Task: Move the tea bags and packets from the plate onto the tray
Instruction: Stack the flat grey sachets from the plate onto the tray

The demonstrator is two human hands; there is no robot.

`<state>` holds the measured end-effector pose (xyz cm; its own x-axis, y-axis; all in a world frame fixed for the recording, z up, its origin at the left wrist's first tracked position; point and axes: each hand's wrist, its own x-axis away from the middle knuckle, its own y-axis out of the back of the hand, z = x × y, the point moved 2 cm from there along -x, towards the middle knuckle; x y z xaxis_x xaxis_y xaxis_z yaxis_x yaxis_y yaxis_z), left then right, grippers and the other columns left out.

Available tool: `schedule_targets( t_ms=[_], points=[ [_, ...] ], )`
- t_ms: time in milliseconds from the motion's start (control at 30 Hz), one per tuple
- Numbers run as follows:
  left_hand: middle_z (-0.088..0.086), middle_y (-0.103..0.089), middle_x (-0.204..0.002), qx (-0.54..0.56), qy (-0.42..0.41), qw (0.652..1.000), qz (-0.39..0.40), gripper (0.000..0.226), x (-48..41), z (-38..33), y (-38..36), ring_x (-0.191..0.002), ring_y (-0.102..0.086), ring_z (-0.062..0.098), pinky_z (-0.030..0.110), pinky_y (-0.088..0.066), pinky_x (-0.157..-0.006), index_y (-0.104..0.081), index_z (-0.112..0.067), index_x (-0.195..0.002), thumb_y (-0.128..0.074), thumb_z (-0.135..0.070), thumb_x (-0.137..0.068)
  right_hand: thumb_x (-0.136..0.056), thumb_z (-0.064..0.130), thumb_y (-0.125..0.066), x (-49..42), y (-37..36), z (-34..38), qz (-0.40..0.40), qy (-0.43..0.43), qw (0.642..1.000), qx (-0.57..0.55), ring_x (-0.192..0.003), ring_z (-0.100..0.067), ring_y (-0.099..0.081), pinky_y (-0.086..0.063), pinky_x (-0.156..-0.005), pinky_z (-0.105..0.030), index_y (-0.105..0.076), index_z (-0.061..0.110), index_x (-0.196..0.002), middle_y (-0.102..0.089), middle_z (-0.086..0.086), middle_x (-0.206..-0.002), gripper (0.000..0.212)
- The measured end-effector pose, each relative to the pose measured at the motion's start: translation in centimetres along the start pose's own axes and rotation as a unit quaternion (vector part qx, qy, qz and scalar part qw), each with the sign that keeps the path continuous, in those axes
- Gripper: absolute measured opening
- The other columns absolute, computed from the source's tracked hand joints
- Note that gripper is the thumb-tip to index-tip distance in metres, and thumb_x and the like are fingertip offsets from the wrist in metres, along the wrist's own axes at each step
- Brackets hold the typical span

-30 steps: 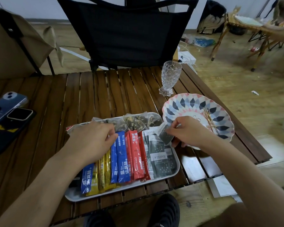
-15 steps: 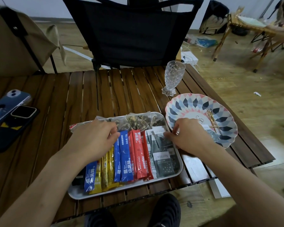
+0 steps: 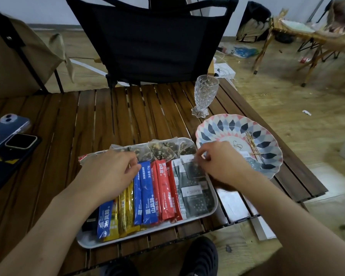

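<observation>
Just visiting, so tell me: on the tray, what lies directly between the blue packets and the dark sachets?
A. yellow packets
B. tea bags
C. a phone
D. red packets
D: the red packets lie side by side on the tray, with the blue packets on one flank and the dark sachets on the other.

A slatted wooden table (image 3: 88, 120) carried a clear patterned glass (image 3: 205, 94), upright near its far right edge. Two phones lay at the left edge: one in a blue case (image 3: 6, 128), and one in a black case (image 3: 10, 156) just beside it. A black folding chair (image 3: 153, 42) stood behind the table, a tan chair (image 3: 14, 56) at far left. A black shoe (image 3: 201, 257) showed below the near edge.
</observation>
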<state>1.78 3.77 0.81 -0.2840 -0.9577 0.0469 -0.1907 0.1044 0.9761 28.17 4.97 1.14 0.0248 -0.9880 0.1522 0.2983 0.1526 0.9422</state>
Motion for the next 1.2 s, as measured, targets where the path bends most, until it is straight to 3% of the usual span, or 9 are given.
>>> schedule_targets(
  t_ms=[167, 333, 500, 667, 800, 933, 1033, 1100, 1200],
  points=[
    [-0.016, -0.063, -0.087, -0.007, -0.004, 1.0, -0.002, 0.017, -0.1, 0.0, -0.1, -0.082, -0.06, -0.001, 0.017, -0.044, -0.063, -0.053, -0.039, -0.091, -0.047, -0.053, -0.098, -0.09, 0.038, -0.068, -1.2, 3.0, -6.8, -0.015, -0.082, 0.996, 0.01, -0.089, -0.015, -0.067, -0.057, -0.083, -0.032, -0.069, 0.019, -0.116, -0.074, 0.0, -0.109, 0.033],
    [-0.019, -0.062, -0.083, -0.015, 0.003, 1.0, 0.0, 0.019, -0.3, -0.1, -0.3, -0.078, -0.059, -0.003, 0.018, -0.046, -0.063, -0.053, -0.039, -0.089, -0.047, -0.055, -0.097, -0.077, 0.07, -0.064, -1.1, 3.3, -12.1, 0.07, -0.196, 0.974, 0.085, -0.069, -0.019, -0.062, -0.04, -0.049, -0.025, -0.074, 0.005, -0.092, -0.071, -0.009, -0.079, 0.067],
    [-0.02, -0.062, -0.083, -0.022, 0.004, 1.0, 0.003, 0.021, -0.5, -0.2, -0.6, -0.077, -0.058, -0.004, 0.017, -0.044, -0.061, -0.055, -0.038, -0.089, -0.047, -0.057, -0.097, -0.073, 0.069, -0.069, -1.6, 2.6, -11.2, 0.044, -0.174, 0.981, 0.08, -0.064, -0.016, -0.055, -0.038, -0.051, -0.027, -0.072, 0.01, -0.091, -0.062, -0.002, -0.065, 0.061],
    [-0.019, -0.062, -0.086, -0.028, 0.007, 1.0, 0.009, 0.022, -0.6, -0.2, -0.9, -0.079, -0.059, -0.003, 0.019, -0.05, -0.066, -0.055, -0.039, -0.092, -0.047, -0.058, -0.096, -0.073, 0.054, -0.08, -2.1, 2.0, -9.9, 0.063, -0.161, 0.985, 0.0, -0.09, -0.029, -0.066, -0.053, -0.072, -0.034, -0.069, -0.002, -0.109, -0.072, -0.019, -0.104, 0.067],
    [-0.019, -0.061, -0.084, -0.029, 0.011, 0.999, 0.016, 0.021, -0.7, -0.1, -1.0, -0.077, -0.057, -0.005, 0.015, -0.043, -0.06, -0.053, -0.04, -0.092, -0.046, -0.06, -0.095, -0.072, 0.046, -0.084, -2.0, 2.0, -10.1, 0.066, -0.161, 0.983, -0.05, -0.092, -0.025, -0.059, -0.051, -0.081, -0.036, -0.065, 0.002, -0.109, -0.067, -0.013, -0.106, 0.06],
    [-0.019, -0.062, -0.087, -0.028, 0.009, 0.999, 0.018, 0.021, -0.7, -0.1, -0.9, -0.08, -0.06, -0.003, 0.018, -0.049, -0.066, -0.054, -0.039, -0.093, -0.046, -0.059, -0.096, -0.077, 0.034, -0.083, -2.0, 2.5, -10.1, 0.029, -0.143, 0.988, -0.051, -0.078, -0.024, -0.059, -0.041, -0.06, -0.03, -0.06, 0.007, -0.084, -0.06, -0.003, -0.078, 0.036],
    [-0.019, -0.063, -0.089, -0.029, 0.009, 0.999, 0.019, 0.021, -0.6, -0.2, -0.8, -0.083, -0.06, -0.002, 0.018, -0.047, -0.066, -0.053, -0.039, -0.093, -0.046, -0.059, -0.096, -0.078, 0.034, -0.082, -2.0, 2.4, -10.1, 0.031, -0.146, 0.987, -0.06, -0.062, -0.017, -0.051, -0.032, -0.051, -0.027, -0.05, 0.014, -0.067, -0.054, 0.0, -0.065, 0.04],
    [-0.019, -0.063, -0.089, -0.031, 0.008, 0.999, 0.016, 0.021, -0.6, -0.2, -0.8, -0.082, -0.059, -0.002, 0.017, -0.042, -0.063, -0.053, -0.039, -0.092, -0.046, -0.059, -0.096, -0.072, 0.04, -0.086, -2.0, 2.2, -10.1, 0.04, -0.139, 0.988, -0.061, -0.076, -0.021, -0.057, -0.036, -0.055, -0.026, -0.055, 0.014, -0.076, -0.06, 0.0, -0.077, 0.04],
    [-0.02, -0.062, -0.089, -0.029, 0.01, 0.999, 0.017, 0.021, -0.6, -0.2, -0.8, -0.08, -0.059, -0.003, 0.015, -0.042, -0.061, -0.054, -0.039, -0.093, -0.046, -0.059, -0.096, -0.068, 0.042, -0.089, -1.8, 1.8, -9.7, 0.051, -0.137, 0.987, -0.06, -0.102, -0.025, -0.058, -0.048, -0.082, -0.031, -0.06, 0.009, -0.12, -0.064, -0.007, -0.113, 0.068]
  ],
)
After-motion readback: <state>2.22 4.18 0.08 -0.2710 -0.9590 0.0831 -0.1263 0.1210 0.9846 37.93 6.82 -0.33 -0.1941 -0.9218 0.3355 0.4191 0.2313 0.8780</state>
